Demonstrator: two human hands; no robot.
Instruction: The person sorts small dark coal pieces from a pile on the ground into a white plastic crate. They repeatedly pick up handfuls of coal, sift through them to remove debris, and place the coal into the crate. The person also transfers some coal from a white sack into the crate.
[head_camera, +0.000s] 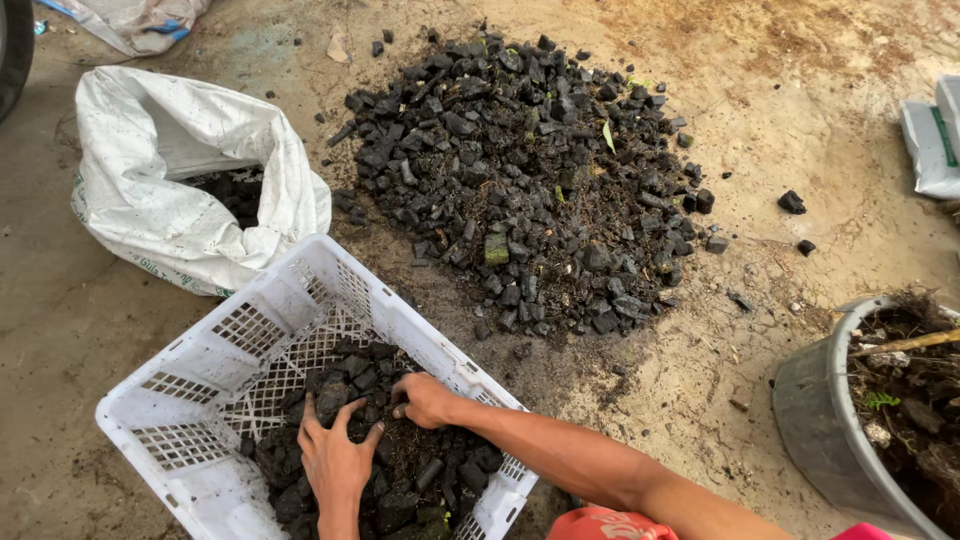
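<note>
A white slotted plastic crate (250, 330) sits on the ground at the lower left, partly filled with black charcoal lumps (420, 480). My left hand (335, 455) lies flat on the lumps inside the crate, fingers spread. My right hand (425, 398) is beside it, fingers curled down into the charcoal, its forearm reaching in from the lower right. Whether the right hand grips a lump cannot be told. A big pile of charcoal pieces (520, 170) lies on the ground beyond the crate.
An open white sack (170, 170) with charcoal inside lies at the left. A grey pot (820, 410) with soil and roots stands at the right edge. White bags (930, 140) lie at the far right. Loose lumps (792, 202) are scattered on the dirt.
</note>
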